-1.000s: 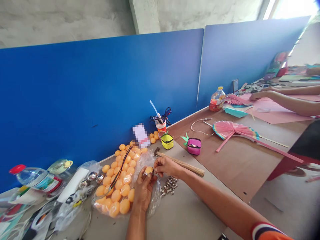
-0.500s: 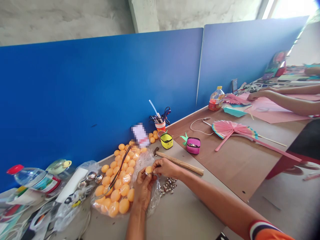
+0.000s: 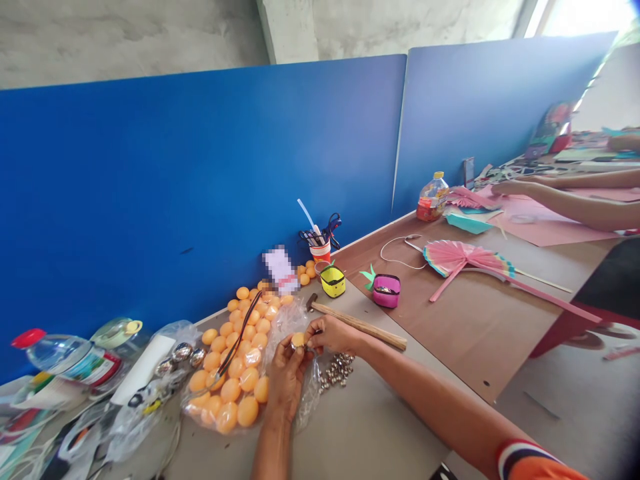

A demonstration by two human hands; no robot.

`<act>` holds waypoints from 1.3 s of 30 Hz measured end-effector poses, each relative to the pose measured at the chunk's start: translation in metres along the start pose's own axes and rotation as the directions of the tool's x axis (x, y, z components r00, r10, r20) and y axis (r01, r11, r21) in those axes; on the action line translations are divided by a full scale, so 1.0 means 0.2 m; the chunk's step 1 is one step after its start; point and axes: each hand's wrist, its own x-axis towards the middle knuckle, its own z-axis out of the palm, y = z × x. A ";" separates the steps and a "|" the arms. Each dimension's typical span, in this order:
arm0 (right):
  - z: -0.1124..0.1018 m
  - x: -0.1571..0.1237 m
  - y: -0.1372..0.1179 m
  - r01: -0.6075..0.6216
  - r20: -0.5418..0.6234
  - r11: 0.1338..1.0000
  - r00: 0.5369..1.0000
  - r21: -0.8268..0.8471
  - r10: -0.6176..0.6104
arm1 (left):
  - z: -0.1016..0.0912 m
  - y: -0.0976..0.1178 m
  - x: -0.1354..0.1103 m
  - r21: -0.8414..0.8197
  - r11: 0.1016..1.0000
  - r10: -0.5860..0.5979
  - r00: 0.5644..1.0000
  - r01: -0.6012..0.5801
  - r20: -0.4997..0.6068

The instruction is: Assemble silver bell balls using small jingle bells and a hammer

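My left hand [image 3: 289, 373] grips an orange ball [image 3: 298, 339] between thumb and fingers, low over the table; it looks like a table tennis ball, with something shiny along its lower edge. My right hand [image 3: 327, 333] is closed in a pinch against the ball's right side, and whatever its fingertips hold is hidden. Just right of my left hand lies a heap of small shiny silver pieces [image 3: 339, 371]. Left of it, many orange balls [image 3: 248, 412] lie in and around a clear plastic bag [image 3: 306, 400]. Behind my right hand rests a wooden-handled hammer [image 3: 365, 325].
Yellow [image 3: 333, 283] and magenta [image 3: 387, 291] small baskets stand beyond the hammer, near a cup of pens [image 3: 321, 252]. Bottles and bags clutter the left, including a red-capped bottle [image 3: 75, 360]. A pink paper fan [image 3: 463, 259] lies right; another person's arms [image 3: 575, 203] work beyond.
My hands stay almost still around the orange ball. The other person's hand at the right has shifted slightly left over the pink paper.
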 end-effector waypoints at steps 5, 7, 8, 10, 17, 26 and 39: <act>0.01 0.01 0.02 -0.032 -0.026 0.999 0.999 0.001 0.032 | 0.00 -0.02 0.00 0.001 0.999 0.033 0.999 -0.033 -0.022; 0.02 0.02 0.03 -0.039 -0.046 0.999 0.998 -0.009 0.039 | 0.00 -0.03 0.01 0.006 0.999 0.043 0.998 -0.042 -0.039; 0.02 0.02 0.04 -0.040 -0.053 0.999 0.998 -0.010 0.040 | 0.00 -0.03 0.01 0.011 0.999 0.047 0.998 -0.047 -0.047; 0.03 0.02 0.05 -0.042 -0.071 0.999 0.997 0.003 0.042 | -0.01 -0.04 0.01 0.024 0.998 0.054 0.997 -0.053 -0.060; 0.08 0.05 0.10 -0.024 -0.155 0.998 0.987 0.061 0.034 | -0.02 -0.05 0.01 0.054 0.996 0.068 0.997 -0.066 -0.042; -0.14 0.00 -0.03 0.030 0.076 0.995 0.997 -0.098 -0.023 | -0.02 0.00 0.01 -0.115 0.993 -0.026 0.997 0.017 -0.073; -0.22 -0.04 -0.05 0.021 0.095 0.476 0.987 -0.879 0.132 | -0.01 0.01 0.01 -0.139 0.990 -0.052 0.995 0.039 -0.088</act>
